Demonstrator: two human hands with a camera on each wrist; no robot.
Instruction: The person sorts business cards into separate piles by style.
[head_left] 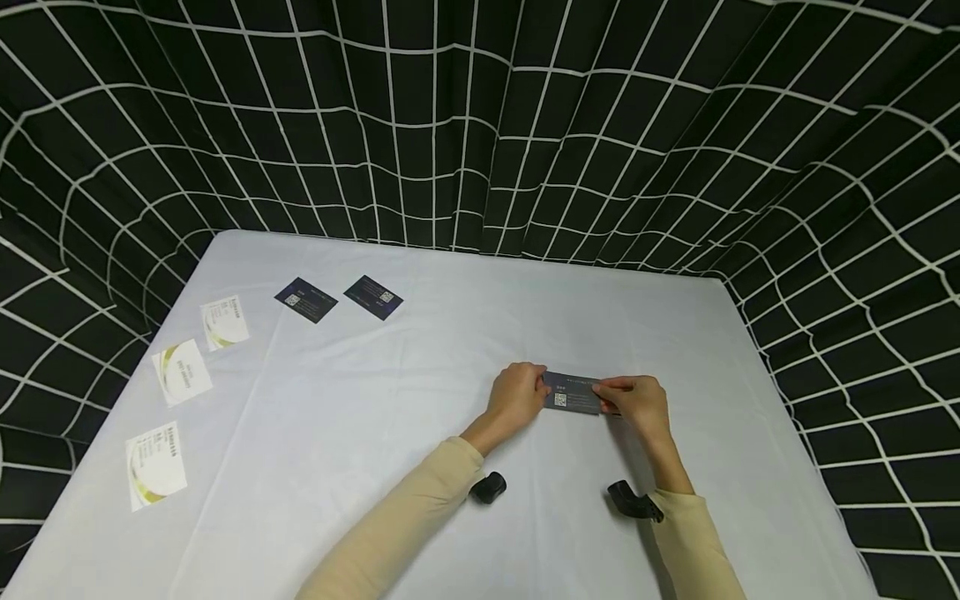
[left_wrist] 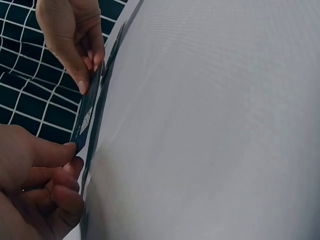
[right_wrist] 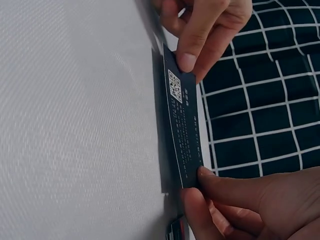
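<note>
Both hands hold one dark business card [head_left: 572, 392] by its short ends, low over the white table. My left hand [head_left: 517, 393] pinches the left end, beside the card's QR code, between thumb and fingers. At the opposite end, my right hand [head_left: 636, 403] pinches with thumb on top and fingers below. Close up in the right wrist view, the card [right_wrist: 181, 125] shows its QR code and pale print, tilted over its own shadow. Under the right fingers in that view, a small dark piece with a reddish edge [right_wrist: 176, 229] peeks out, mostly hidden.
Two dark cards [head_left: 306, 300] [head_left: 373, 297] lie toward the back left of the table [head_left: 420, 400]. Down the left side lie three white cards with gold curves [head_left: 225, 322] [head_left: 182, 372] [head_left: 156, 465]. A black curtain with white grid lines [head_left: 465, 125] surrounds the table's back and sides.
</note>
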